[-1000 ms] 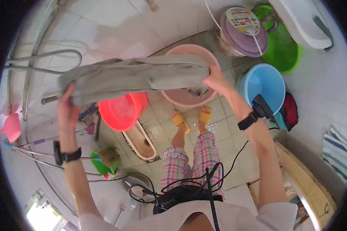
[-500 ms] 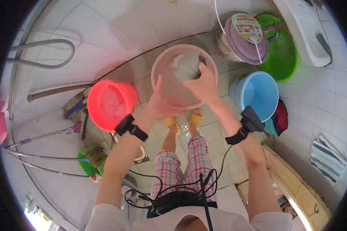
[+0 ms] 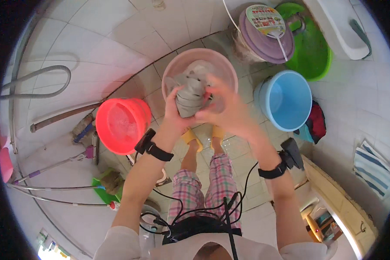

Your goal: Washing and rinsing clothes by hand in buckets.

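A bunched, wet-looking grey cloth is gathered over the near part of a pink basin. My left hand grips its left side, fingers up along the folds. Close against the right side is my right hand, smeared by motion. Its thumb side lies near the bottom of the cloth, but its grip is unclear. Behind the cloth, whitish suds or more fabric show inside the basin; I cannot make out which.
Left of the basin stands a red bucket with foamy water. To the right are a blue bucket, a purple-lidded bucket and a green basin. Mops and a broom lean at the left wall. Yellow slippers are below the basin.
The grey cloth has come nearer and leftward within the basin. My left hand, empty before, has taken hold of it. My right hand has shifted to its right side.
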`<action>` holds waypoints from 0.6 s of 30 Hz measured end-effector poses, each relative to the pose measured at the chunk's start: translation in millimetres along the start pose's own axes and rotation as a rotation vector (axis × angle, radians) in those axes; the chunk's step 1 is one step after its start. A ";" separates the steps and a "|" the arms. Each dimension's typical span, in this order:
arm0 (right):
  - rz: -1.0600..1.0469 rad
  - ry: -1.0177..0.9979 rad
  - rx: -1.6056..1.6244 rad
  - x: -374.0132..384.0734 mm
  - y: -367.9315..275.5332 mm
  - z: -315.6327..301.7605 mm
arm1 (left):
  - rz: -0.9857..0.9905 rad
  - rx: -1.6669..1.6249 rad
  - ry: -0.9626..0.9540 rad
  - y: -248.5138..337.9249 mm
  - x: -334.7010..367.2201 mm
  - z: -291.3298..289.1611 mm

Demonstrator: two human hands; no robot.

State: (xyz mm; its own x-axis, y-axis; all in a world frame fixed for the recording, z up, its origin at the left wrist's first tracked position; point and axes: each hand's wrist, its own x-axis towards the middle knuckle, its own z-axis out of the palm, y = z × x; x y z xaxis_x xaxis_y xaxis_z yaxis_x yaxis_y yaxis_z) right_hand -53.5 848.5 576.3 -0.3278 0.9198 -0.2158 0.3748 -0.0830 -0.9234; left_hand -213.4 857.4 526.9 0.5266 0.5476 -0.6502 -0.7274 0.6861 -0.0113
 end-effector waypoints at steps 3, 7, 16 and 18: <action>0.198 0.277 0.756 -1.4 32.9 -4.2 | 0.060 -0.274 0.050 8.9 -6.6 2.9; 0.600 0.256 1.380 4.9 108.8 40.6 | -0.066 -0.522 -0.060 -2.1 -19.8 33.3; -0.244 0.434 0.135 4.4 12.5 92.6 | -0.233 -0.850 -0.446 -27.1 -59.7 28.1; 0.041 0.201 1.232 -0.7 20.0 88.2 | -0.342 -0.942 -0.537 -36.3 -64.8 17.3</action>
State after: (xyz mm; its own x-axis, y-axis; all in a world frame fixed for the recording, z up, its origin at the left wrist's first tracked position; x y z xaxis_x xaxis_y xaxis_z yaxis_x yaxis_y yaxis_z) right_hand -122.3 812.4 530.0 -0.1560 0.9413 -0.2992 -0.7152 -0.3166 -0.6231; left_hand -213.5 805.3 582.6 0.7162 0.6913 -0.0962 -0.4312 0.3299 -0.8398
